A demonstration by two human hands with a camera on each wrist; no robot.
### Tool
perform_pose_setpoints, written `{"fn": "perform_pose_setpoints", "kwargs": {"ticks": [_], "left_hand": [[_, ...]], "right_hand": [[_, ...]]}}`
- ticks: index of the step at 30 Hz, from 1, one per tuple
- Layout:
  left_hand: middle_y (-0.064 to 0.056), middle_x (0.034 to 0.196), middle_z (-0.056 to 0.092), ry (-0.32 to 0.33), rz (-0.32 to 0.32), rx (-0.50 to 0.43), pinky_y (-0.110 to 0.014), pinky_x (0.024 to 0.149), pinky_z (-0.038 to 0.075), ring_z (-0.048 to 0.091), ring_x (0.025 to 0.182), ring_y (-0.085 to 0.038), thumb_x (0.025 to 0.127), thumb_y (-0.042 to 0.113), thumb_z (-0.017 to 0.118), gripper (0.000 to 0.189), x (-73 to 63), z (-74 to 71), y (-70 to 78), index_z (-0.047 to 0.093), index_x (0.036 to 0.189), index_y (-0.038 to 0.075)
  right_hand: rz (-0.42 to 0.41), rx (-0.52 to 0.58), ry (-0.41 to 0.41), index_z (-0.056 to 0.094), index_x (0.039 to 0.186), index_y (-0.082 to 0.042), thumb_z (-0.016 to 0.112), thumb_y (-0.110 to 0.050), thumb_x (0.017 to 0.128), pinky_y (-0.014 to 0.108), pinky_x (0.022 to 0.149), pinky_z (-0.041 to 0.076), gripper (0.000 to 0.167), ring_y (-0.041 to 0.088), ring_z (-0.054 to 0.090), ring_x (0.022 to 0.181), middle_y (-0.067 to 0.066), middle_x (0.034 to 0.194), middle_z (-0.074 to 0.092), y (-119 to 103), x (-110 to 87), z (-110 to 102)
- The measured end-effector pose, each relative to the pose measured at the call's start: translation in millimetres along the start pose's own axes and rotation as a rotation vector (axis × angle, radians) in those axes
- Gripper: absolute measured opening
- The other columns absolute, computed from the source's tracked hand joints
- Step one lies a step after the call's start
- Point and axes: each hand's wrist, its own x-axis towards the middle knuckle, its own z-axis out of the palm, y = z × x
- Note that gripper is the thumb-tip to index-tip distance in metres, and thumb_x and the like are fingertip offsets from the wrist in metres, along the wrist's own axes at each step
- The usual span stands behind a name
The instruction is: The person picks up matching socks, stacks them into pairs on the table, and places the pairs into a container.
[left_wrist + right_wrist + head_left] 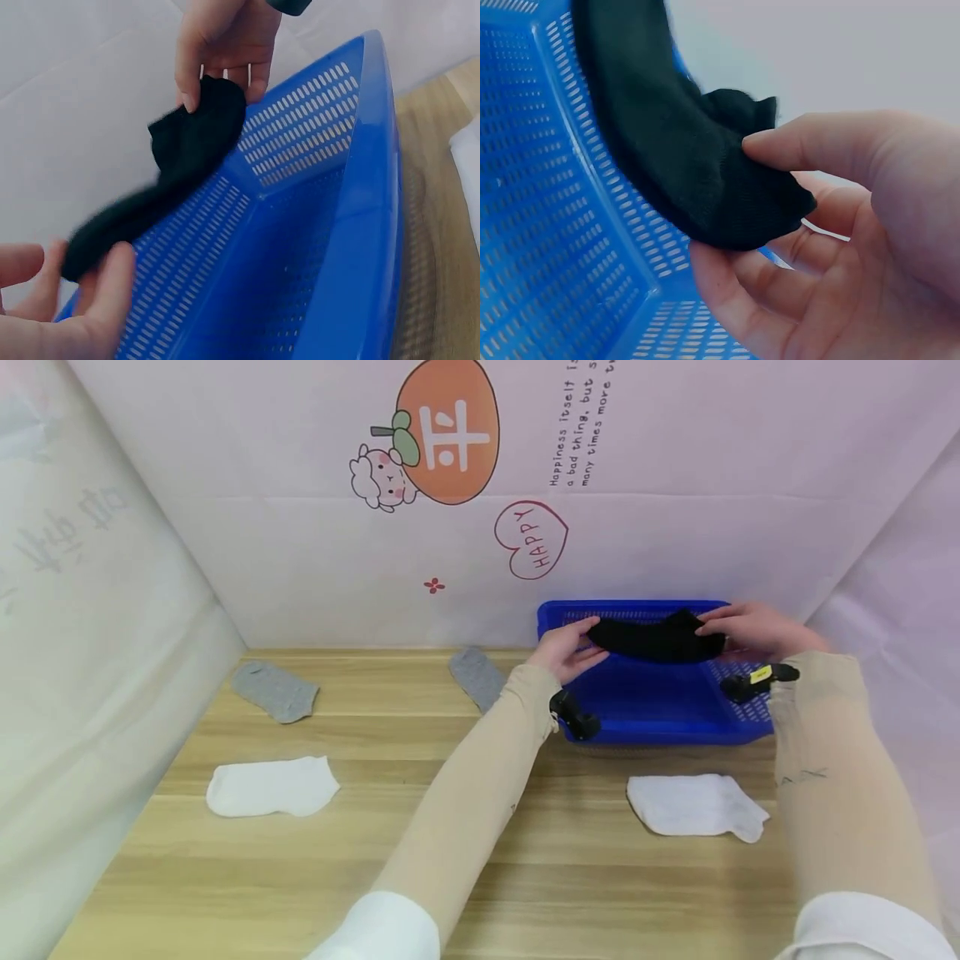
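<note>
A black sock (656,641) is stretched sideways above a blue plastic basket (660,732) with slotted walls. My left hand (564,652) pinches the sock's left end between thumb and fingers. At the other end, my right hand (753,628) holds the sock near its opening. The right wrist view shows the right thumb on top of the black fabric (660,142) and the fingers beneath it. Seen from the left wrist, the sock (195,142) hangs at a slant over the basket's far wall, its left end slightly blurred.
Two grey socks lie on the wooden table: one at the far left (275,691), another (477,677) beside the basket, partly behind my left arm. White socks lie at the left (272,787) and in front of the basket (696,806). Printed white cloth (337,577) hangs behind.
</note>
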Motion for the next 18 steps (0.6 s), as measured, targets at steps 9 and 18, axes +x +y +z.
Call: {"fn": "perform_pose_setpoints", "kwargs": {"ticks": [9,18], "left_hand": [[-0.031,0.157,0.028,0.039,-0.064,0.105,-0.049,0.111,0.037,0.033,0.141,-0.048,0.106,0.030,0.058,0.055,3.7,3.7,-4.5,0.050,0.144,-0.009],[-0.020,0.139,0.056,0.162,0.042,0.432,-0.042,0.100,0.050,0.055,0.126,-0.039,0.102,0.003,0.059,0.038,0.5,11.7,-14.6,0.057,0.139,-0.004]], "right_hand": [[0.041,-0.107,-0.066,0.033,0.149,0.014,0.056,-0.019,0.105,0.031,0.057,0.054,0.060,0.014,0.055,0.055,0.006,0.069,0.058,12,10.9,7],[0.050,-0.061,-0.091,0.043,0.142,0.018,0.056,-0.016,0.105,0.032,0.063,0.057,0.052,0.016,0.061,0.060,0.043,0.147,0.032,23,19.9,17]]}}
